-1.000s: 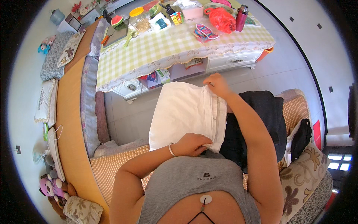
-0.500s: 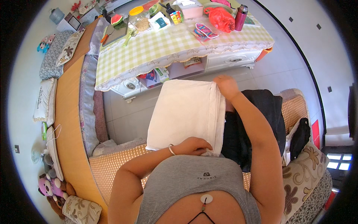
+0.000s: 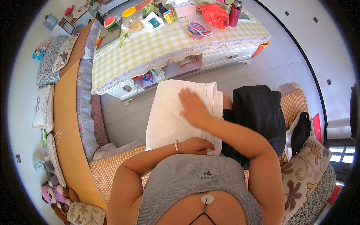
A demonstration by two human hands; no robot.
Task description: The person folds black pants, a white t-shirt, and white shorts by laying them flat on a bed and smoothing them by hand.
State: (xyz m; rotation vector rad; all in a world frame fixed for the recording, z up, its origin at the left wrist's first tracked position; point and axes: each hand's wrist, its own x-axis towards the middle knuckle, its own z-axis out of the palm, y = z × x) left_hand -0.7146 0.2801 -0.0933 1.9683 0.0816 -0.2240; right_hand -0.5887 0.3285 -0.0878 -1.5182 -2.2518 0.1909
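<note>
A folded white cloth [image 3: 168,112] with stitched seams along its right side lies across my lap. My left hand [image 3: 198,145], with a bangle at the wrist, curls its fingers around the near right edge of that cloth, close to my body. Flat over the middle of the cloth is my right hand [image 3: 193,107], fingers stretched out and slightly smeared by motion. Whether its palm touches the fabric I cannot tell. To the right, a folded black garment [image 3: 258,116] rests on the woven seat next to my leg.
A low table [image 3: 150,56] with a checked cover stands ahead, holding a lidded jar [image 3: 135,24], a red plastic bag [image 3: 215,17] and a purple flask [image 3: 235,14]. On the right lie a black-and-white garment [image 3: 300,131] and a patterned cushion [image 3: 307,168]. A wooden-topped bench [image 3: 67,123] runs along the left.
My right hand has moved left from the cloth's far right corner onto its middle, its fingers now outstretched. My left hand keeps its place at the near edge. The view has shifted slightly.
</note>
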